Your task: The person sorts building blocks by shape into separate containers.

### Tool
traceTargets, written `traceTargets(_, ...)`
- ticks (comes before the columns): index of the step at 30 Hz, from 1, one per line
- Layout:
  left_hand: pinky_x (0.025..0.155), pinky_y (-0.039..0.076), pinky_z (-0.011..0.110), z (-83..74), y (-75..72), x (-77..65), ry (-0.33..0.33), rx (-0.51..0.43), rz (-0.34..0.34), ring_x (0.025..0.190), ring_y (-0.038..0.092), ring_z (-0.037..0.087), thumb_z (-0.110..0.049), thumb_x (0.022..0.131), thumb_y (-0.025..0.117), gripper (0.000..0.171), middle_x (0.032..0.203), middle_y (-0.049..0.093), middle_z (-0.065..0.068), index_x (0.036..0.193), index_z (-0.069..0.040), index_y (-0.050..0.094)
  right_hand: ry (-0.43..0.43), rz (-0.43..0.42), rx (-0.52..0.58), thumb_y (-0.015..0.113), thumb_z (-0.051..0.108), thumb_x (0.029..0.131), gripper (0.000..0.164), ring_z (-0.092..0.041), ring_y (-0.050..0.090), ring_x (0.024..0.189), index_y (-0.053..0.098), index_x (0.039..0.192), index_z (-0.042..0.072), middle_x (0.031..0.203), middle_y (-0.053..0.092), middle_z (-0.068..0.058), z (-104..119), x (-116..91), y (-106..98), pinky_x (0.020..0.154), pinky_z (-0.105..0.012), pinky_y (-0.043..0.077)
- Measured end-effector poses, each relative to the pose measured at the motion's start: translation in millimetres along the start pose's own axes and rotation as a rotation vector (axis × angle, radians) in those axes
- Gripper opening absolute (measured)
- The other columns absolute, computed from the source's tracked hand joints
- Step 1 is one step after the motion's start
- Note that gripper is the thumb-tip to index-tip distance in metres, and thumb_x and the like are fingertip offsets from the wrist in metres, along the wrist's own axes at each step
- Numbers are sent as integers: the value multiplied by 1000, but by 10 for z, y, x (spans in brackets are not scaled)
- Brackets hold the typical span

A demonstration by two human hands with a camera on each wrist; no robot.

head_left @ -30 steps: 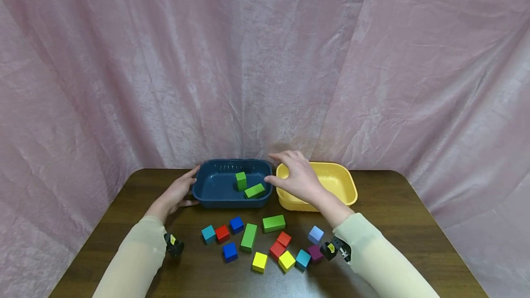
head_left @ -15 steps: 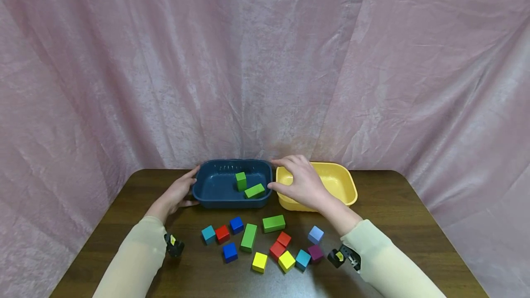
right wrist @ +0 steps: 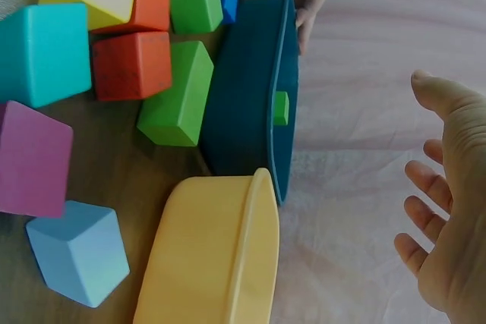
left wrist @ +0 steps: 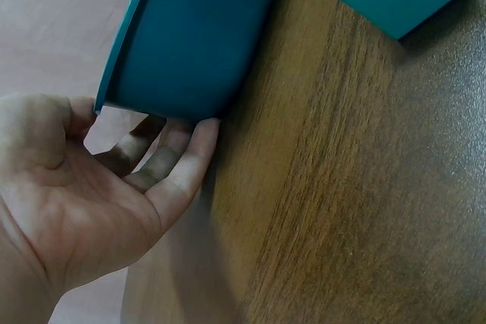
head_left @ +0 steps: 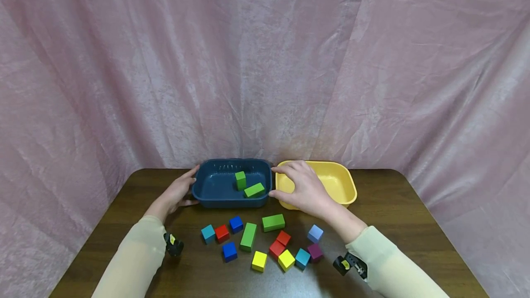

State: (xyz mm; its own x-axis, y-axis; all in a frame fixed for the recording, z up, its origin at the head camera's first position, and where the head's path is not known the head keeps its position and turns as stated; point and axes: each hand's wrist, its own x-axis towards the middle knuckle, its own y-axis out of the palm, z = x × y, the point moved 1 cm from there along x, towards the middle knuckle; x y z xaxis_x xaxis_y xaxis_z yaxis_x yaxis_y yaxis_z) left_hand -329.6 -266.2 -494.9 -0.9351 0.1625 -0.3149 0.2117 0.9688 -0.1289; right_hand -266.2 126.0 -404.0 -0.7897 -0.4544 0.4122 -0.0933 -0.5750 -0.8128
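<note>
A dark blue plastic tub (head_left: 219, 202) stands at the back of the table, holding two green blocks (head_left: 254, 190). My left hand (head_left: 175, 194) grips its left end, with bent fingers on the outside in the left wrist view. My right hand (head_left: 304, 186) is by the tub's right end, thumb and fingers spread apart. Between them is nothing; the right wrist view shows the fingers loosely bent and apart from the tub. Behind this hand lies a yellow tub (head_left: 347, 183), its left part partly covered. How firmly the left fingers press cannot be seen.
On the table (head_left: 397, 224), in front of the tubs, lie green blocks (head_left: 273, 223), blue cubes (head_left: 229, 252), red cubes (head_left: 222, 233), yellow cubes (head_left: 259, 261), teal cubes (head_left: 302, 258), a purple cube (head_left: 315, 252) and a light blue cube (head_left: 315, 233). A pink curtain (head_left: 265, 59) hangs behind.
My right hand has come down and slightly toward me beside the blue tub's right end, its fingers still spread. The left hand stays at the other end; the blocks lie as before.
</note>
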Motion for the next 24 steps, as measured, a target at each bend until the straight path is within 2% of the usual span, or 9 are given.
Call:
traceTargets(12,93,53,58,9,-13,31,-1,21,-17,140,41,47,-16,111,26,59,166,16,24,165,-33,10,-33,12,-18,83,50,83,58,-19,50,118,69,132,22,127,64,3,52,-112,94,99,-42,44)
traceTargets(24,94,53,58,12,-17,32,-4,13,-13,142,37,47,-17,111,27,59,167,12,24,165,-34,10,-45,36,-11,83,52,82,60,-18,51,119,69,132,23,126,64,4,91,-254,205,98,-42,45)
